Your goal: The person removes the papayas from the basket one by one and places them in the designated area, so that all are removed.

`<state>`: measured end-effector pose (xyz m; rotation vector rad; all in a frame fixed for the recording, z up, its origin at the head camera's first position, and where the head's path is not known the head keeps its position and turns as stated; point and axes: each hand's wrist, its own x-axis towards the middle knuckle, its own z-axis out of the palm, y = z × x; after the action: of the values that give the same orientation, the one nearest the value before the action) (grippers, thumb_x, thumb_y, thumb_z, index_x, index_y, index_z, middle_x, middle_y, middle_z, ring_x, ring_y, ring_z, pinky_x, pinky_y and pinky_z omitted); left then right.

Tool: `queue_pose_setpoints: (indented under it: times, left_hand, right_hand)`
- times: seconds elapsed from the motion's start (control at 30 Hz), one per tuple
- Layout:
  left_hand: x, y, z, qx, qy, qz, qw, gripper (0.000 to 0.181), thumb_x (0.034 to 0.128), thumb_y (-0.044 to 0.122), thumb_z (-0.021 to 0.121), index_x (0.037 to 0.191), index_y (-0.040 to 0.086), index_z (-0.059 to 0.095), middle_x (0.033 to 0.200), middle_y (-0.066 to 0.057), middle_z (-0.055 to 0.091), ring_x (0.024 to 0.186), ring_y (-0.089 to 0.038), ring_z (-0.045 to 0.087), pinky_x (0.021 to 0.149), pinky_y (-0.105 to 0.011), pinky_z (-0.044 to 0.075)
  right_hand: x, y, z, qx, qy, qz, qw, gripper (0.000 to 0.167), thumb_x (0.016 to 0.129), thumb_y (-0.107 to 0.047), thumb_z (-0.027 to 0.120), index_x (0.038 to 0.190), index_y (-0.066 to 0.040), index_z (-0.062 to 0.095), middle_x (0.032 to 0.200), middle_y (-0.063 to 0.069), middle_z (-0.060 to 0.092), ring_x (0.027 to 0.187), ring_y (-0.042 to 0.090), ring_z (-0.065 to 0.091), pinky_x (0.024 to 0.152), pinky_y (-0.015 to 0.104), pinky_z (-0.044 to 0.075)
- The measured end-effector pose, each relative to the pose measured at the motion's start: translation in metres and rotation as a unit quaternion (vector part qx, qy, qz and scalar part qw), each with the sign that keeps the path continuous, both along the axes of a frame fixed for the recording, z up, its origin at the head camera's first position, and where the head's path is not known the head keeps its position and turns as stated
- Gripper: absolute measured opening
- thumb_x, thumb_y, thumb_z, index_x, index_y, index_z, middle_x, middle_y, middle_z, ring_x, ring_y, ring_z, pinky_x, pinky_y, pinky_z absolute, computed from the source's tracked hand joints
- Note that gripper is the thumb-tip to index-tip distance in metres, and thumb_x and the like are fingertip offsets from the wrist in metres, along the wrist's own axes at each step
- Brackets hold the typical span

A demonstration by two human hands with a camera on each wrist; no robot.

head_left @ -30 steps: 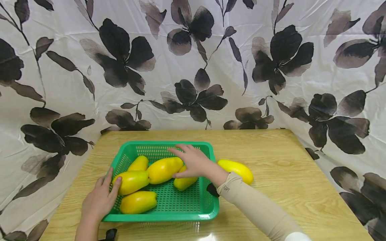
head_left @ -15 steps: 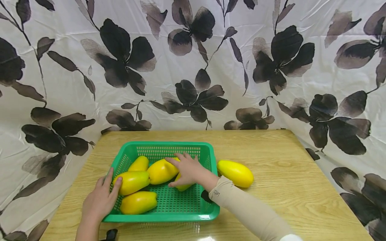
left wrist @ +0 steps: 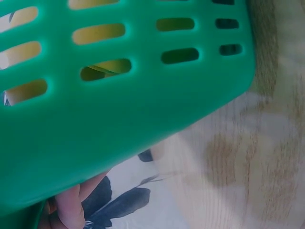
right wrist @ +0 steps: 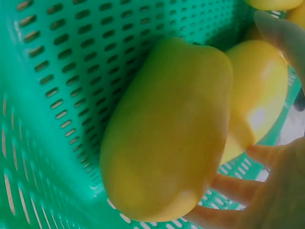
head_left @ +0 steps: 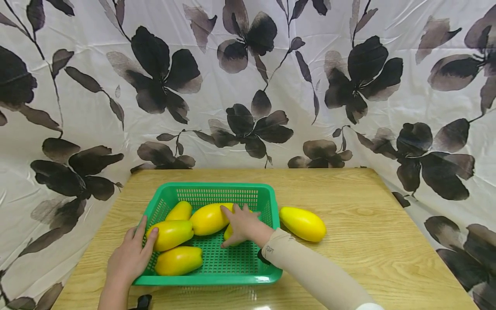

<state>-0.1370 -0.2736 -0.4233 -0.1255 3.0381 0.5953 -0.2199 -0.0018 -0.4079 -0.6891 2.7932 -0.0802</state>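
A green plastic basket (head_left: pixel 209 280) with slotted walls holds several yellow papayas. My left hand (head_left: pixel 128 258) grips its left rim, thumb on the inner side by a papaya (head_left: pixel 172 235); in the left wrist view its fingers (left wrist: pixel 71 210) show past the basket's edge. Over the rightmost papaya (right wrist: pixel 167 138) in the basket, my right hand (head_left: pixel 246 224) is spread, largely covering it in the head view. Its fingertips touch that fruit's side in the right wrist view, while the thumb (right wrist: pixel 281 40) stands apart. Another papaya (head_left: pixel 209 219) lies just left of this hand.
One papaya (head_left: pixel 304 224) lies on the wooden table (head_left: pixel 360 241), right of the basket and beyond my right forearm. Further papayas lie at the basket's back left (head_left: pixel 181 211) and front left (head_left: pixel 179 261). A floral cloth (head_left: pixel 240 77) hangs behind and beside the table.
My right hand has come down and slightly toward me onto the rightmost papaya in the basket, its fingers still spread. My left hand and the basket have stayed in place.
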Motion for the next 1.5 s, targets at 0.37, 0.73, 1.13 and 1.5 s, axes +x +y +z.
queue_pose_setpoints:
  times: [0.37, 0.73, 1.13, 1.5]
  left_hand:
    - [-0.001, 0.001, 0.002, -0.002, -0.005, -0.003, 1.0000, 0.075, 0.0945, 0.054, 0.014, 0.146, 0.000, 0.006, 0.131, -0.039, 0.027, 0.099, -0.057, 0.046, 0.069, -0.059, 0.042]
    - [-0.002, 0.000, 0.003, -0.002, 0.005, -0.003, 1.0000, 0.073, 0.0950, 0.052, 0.014, 0.146, 0.000, 0.006, 0.130, -0.039, 0.026, 0.100, -0.058, 0.044, 0.071, -0.060, 0.041]
    - [-0.001, 0.001, 0.002, 0.000, -0.001, -0.002, 1.0000, 0.073, 0.0951, 0.052, 0.015, 0.145, 0.000, 0.005, 0.131, -0.040, 0.026, 0.100, -0.058, 0.045, 0.071, -0.059, 0.042]
    - [-0.001, 0.000, 0.004, 0.007, -0.011, 0.004, 0.9999, 0.074, 0.0945, 0.054, 0.014, 0.146, 0.001, 0.004, 0.131, -0.039, 0.025, 0.098, -0.057, 0.047, 0.069, -0.058, 0.042]
  right_hand:
    - [-0.003, -0.008, -0.013, 0.049, -0.020, -0.048, 0.9974, 0.122, 0.053, -0.056, 0.080, 0.146, -0.038, 0.003, 0.144, 0.014, 0.027, 0.130, 0.044, 0.023, 0.078, 0.065, 0.040]
    - [-0.003, -0.016, -0.019, 0.099, 0.003, -0.061, 0.9932, 0.122, 0.060, -0.056, 0.076, 0.145, -0.037, -0.009, 0.144, 0.012, 0.029, 0.130, 0.043, 0.021, 0.078, 0.061, 0.042]
    - [-0.008, -0.017, -0.016, 0.080, -0.009, -0.066, 0.9946, 0.118, 0.060, -0.055, 0.077, 0.146, -0.037, -0.001, 0.130, 0.013, 0.040, 0.120, 0.038, 0.034, 0.074, 0.057, 0.046]
    - [0.002, -0.015, 0.019, 0.098, -0.009, -0.050, 0.9938, 0.104, 0.063, -0.053, 0.076, 0.146, -0.028, 0.018, 0.139, 0.012, 0.033, 0.127, 0.039, 0.028, 0.080, 0.057, 0.044]
